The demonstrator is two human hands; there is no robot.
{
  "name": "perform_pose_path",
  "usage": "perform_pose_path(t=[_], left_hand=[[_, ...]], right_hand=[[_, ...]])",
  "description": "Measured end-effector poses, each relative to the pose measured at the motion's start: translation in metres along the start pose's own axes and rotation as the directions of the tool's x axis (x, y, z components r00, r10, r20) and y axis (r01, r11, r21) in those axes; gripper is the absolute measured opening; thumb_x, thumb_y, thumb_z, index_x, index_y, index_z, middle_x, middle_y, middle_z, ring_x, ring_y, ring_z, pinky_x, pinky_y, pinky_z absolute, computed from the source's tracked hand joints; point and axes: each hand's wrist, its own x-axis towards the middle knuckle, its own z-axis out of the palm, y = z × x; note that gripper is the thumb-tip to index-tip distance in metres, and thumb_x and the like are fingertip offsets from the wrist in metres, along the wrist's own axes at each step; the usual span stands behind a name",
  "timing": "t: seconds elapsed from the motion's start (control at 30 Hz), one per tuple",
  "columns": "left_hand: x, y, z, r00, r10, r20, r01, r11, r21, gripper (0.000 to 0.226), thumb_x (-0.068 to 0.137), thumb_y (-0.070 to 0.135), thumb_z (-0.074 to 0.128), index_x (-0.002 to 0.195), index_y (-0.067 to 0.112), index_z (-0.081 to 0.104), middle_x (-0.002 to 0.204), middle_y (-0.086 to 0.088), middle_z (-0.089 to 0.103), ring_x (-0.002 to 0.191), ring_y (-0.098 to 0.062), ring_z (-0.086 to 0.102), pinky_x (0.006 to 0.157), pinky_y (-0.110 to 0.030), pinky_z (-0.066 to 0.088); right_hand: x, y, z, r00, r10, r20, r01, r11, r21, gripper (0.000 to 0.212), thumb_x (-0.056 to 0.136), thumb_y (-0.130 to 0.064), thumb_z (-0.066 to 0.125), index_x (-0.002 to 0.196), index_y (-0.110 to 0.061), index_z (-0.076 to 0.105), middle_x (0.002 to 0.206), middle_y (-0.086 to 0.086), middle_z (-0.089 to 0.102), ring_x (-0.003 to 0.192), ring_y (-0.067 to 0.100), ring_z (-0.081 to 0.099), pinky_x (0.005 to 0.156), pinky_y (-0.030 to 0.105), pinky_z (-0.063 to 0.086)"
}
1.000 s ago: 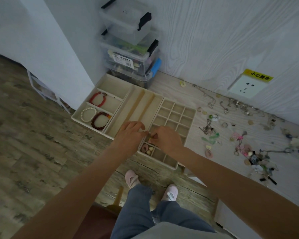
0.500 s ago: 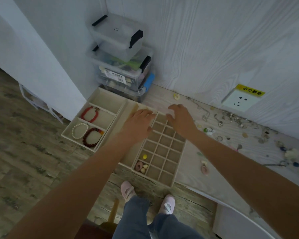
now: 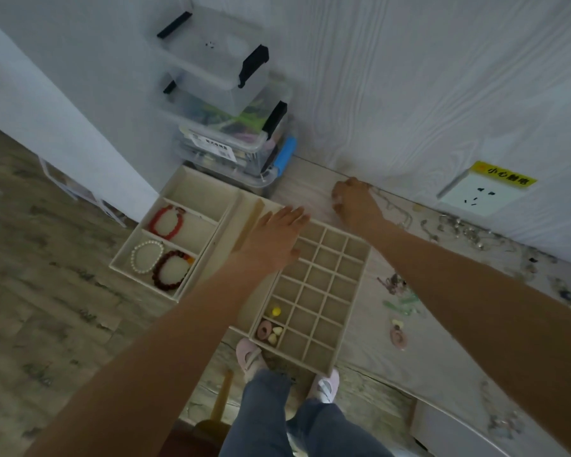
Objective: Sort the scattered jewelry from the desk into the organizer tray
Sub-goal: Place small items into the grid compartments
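A: Since half a second ago, right hand (image 3: 355,201) has gone farther back — from the far edge of the grid tray to the rear of the tabletop (image 3: 310,189), close under the wall. Left hand (image 3: 277,239) has held about where it was.

B: Left to right, please.

A: Bracelet tray (image 3: 208,192) at far left: red bracelet (image 3: 166,222) in the middle compartment, white pearl bracelet (image 3: 146,257) and dark red bracelet (image 3: 171,269) together in the near one. Next, the left hand lies flat over the seam between the long-slot tray (image 3: 244,209) and the grid tray (image 3: 356,291), fingers (image 3: 295,215) straight and close together, holding nothing.

B: Grid contents?

A: Yellow bead (image 3: 276,311) in one near-left cell; pink ring (image 3: 264,328) with small pale pieces (image 3: 275,334) in the cell nearest the corner.

B: Right hand?

A: Knuckles up, fingers curled down at the tabletop. Cannot tell whether they pinch anything — the tips are hidden.

B: Unsorted items?

A: Scattered jewelry (image 3: 455,225) strung along the wall to the right; green pieces (image 3: 402,305) and a pink piece (image 3: 398,336) just beside the grid tray's right wall.
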Motion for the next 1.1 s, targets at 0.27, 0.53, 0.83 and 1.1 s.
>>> perform_pose_path(t=[0.27, 0.53, 0.83, 1.1], left_hand=[[-0.012, 0.01, 0.0, 0.998, -0.023, -0.062, 0.014, 0.99, -0.14, 0.059, 0.095, 0.019, 0.045, 0.149, 0.019, 0.02, 0.156, 0.002, 0.017, 0.142, -0.019, 0.019, 0.113, -0.032, 0.017], [-0.066, 0.006, 0.017, 0.961, -0.04, -0.274, -0.043, 0.956, -0.289, 0.023, 0.087, 0.008, 0.058, 0.108, 0.013, 0.065, 0.119, -0.003, 0.059, 0.111, -0.025, 0.052, 0.093, -0.037, 0.041], [-0.113, 0.014, 0.046, 0.95, -0.224, -0.218, 0.167, 0.953, -0.253, 0.017, 0.089, 0.028, 0.061, 0.103, 0.025, 0.07, 0.122, 0.005, 0.051, 0.116, -0.018, 0.044, 0.095, -0.034, 0.035], [-0.115, 0.028, 0.053, 0.947, -0.26, -0.189, 0.24, 0.963, -0.124, 0.025, 0.091, 0.031, 0.056, 0.113, 0.037, 0.065, 0.131, 0.006, 0.039, 0.122, -0.017, 0.035, 0.097, -0.033, 0.028]], right_hand=[[-0.031, -0.007, -0.001, 0.989, -0.004, -0.149, 0.035, 0.979, 0.203, 0.042, 0.079, 0.016, 0.042, 0.116, -0.002, 0.05, 0.108, 0.017, 0.046, 0.099, 0.026, 0.045, 0.072, 0.025, 0.027], [-0.118, -0.049, -0.009, 0.998, -0.045, 0.037, 0.009, 0.744, 0.668, 0.017, 0.073, -0.014, 0.078, 0.088, -0.007, 0.073, 0.07, -0.01, 0.057, 0.062, -0.002, 0.052, 0.06, 0.014, 0.036], [-0.151, -0.065, 0.019, 0.975, -0.121, 0.184, -0.019, 0.785, 0.619, 0.018, 0.087, -0.011, 0.063, 0.102, -0.004, 0.072, 0.104, 0.011, 0.07, 0.096, 0.021, 0.066, 0.079, 0.018, 0.048], [-0.158, -0.076, 0.022, 0.976, -0.193, 0.1, 0.132, 0.89, 0.437, 0.014, 0.083, -0.016, 0.068, 0.094, -0.009, 0.074, 0.093, 0.005, 0.071, 0.081, 0.011, 0.059, 0.061, 0.005, 0.034]])
